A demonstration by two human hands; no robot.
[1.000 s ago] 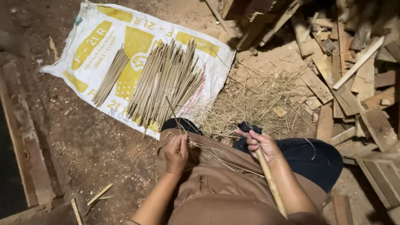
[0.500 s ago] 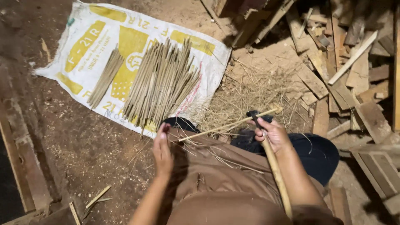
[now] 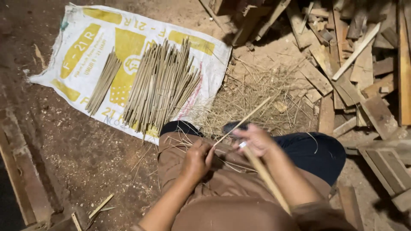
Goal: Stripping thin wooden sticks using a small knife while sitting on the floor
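Note:
My left hand (image 3: 197, 160) pinches the near end of a thin bamboo stick (image 3: 250, 115) that slants up and away to the right over my lap. My right hand (image 3: 256, 139) sits right beside it, closed on a long-handled knife (image 3: 267, 179) whose pale wooden handle runs back along my forearm. The small blade end shows at my fingers, against the stick. A brown cloth (image 3: 222, 192) covers my lap, with thin shavings lying on it.
A white and yellow sack (image 3: 85, 38) lies on the dirt floor ahead, bearing a big pile of trimmed sticks (image 3: 160, 87) and a small bundle (image 3: 102, 81). Fine bamboo shavings (image 3: 257, 85) are heaped in front of my knees. Scrap wood boards (image 3: 364, 64) crowd the right.
My left hand has moved right and taken hold of the stick's near end. The stick, lying nearly level half a second ago, now tilts up to the right.

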